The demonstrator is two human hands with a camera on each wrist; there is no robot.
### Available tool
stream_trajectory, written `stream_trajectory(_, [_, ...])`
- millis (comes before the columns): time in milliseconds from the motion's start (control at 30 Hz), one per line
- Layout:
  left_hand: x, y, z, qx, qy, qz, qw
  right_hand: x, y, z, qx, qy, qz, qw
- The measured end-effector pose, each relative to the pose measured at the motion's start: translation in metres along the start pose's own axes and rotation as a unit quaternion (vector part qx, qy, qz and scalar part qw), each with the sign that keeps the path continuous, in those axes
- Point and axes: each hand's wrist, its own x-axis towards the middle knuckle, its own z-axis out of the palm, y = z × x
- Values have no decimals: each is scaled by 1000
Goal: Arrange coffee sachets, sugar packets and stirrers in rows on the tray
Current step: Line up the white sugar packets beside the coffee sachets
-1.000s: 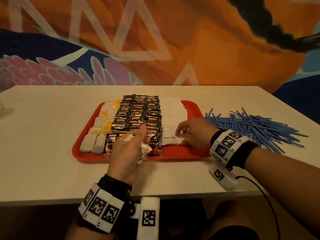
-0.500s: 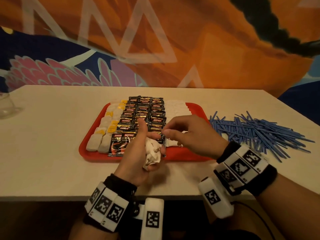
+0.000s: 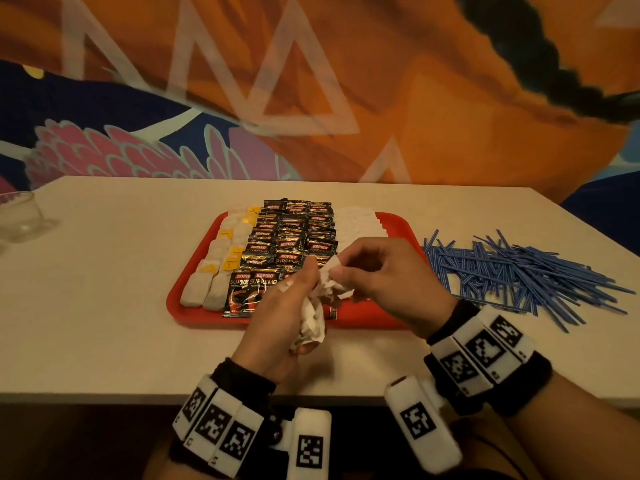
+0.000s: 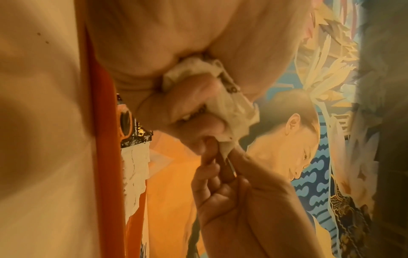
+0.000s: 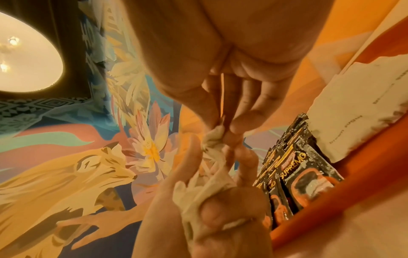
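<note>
A red tray (image 3: 173,301) holds rows of black coffee sachets (image 3: 287,233), white and yellow sachets (image 3: 225,251) on the left, and white sugar packets (image 3: 356,223) on the right. Above the tray's near edge my left hand (image 3: 301,299) grips a crumpled bunch of white sugar packets (image 3: 313,317). My right hand (image 3: 341,270) pinches the top packet of that bunch between thumb and fingers. The left wrist view shows the same pinch by the right hand (image 4: 220,157) on the bunch (image 4: 232,108). Loose blue stirrers (image 3: 519,271) lie piled on the table, right of the tray.
A clear glass (image 3: 20,216) stands at the table's far left edge. A painted wall runs close behind the white table (image 3: 104,306). The table's near edge is just below my wrists.
My right hand has left the sugar row on the tray and come over to the bunch in my left hand, where it now pinches a packet. The left hand has risen slightly.
</note>
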Motion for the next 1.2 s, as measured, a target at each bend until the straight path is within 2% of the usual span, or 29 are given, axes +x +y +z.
stream_trajectory(133, [1, -5, 1, 40, 20, 59, 997, -3, 1, -1, 73, 42, 28, 996])
stream_trajectory(333, [6, -8, 2, 28, 70, 121, 990, -7, 9, 1, 70, 72, 4, 995])
stream_trajectory(467, [7, -7, 2, 37, 74, 142, 986, -7, 13, 3, 97, 96, 20, 990])
stream_trajectory(600, [8, -6, 3, 84, 65, 163, 981, -9, 11, 4, 122, 49, 58, 990])
stream_trajectory(667, [7, -7, 2, 112, 58, 169, 978, -8, 11, 3, 106, 43, 62, 991])
stream_trajectory(833, [5, -10, 3, 140, 33, 155, 977, -7, 14, 2, 102, 92, 62, 989])
stream_trajectory(933, [9, -12, -1, 113, 46, 146, 982, -11, 18, 2, 123, 66, 67, 988])
stream_trajectory(1033, [9, -9, -2, 76, 54, 141, 986, -14, 22, -2, 84, 36, 55, 994])
stream_trajectory(1200, [11, -8, 3, 60, 113, 158, 979, -16, 22, -6, 53, 38, 51, 997])
